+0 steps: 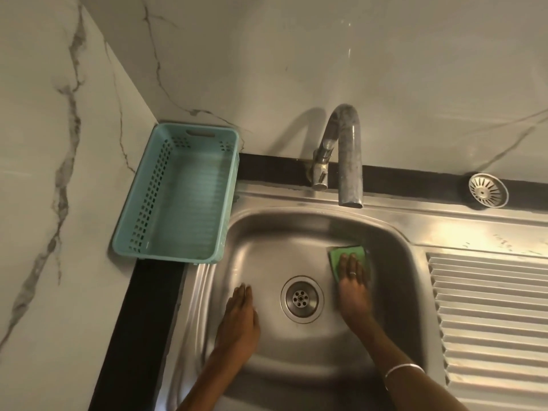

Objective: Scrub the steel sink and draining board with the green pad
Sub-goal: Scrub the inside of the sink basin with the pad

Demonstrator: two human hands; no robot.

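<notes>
Steel sink (296, 232), one bowl, drain (302, 298) at the middle of its floor. Green pad (341, 253): up and right of the drain, flat against the bowl where floor meets back wall. Right hand (353, 284): right of the drain, straight fingers pressing the pad, none curled round it. Left hand (239, 317): left of the drain, flat on the bowl floor, fingers straight, holding nothing. Draining board (489, 315): ribbed, far right of the drain. Tap (347, 155): behind the drain. Loose strainer (487, 193): behind and right. Teal basket (142, 203): behind and left.
</notes>
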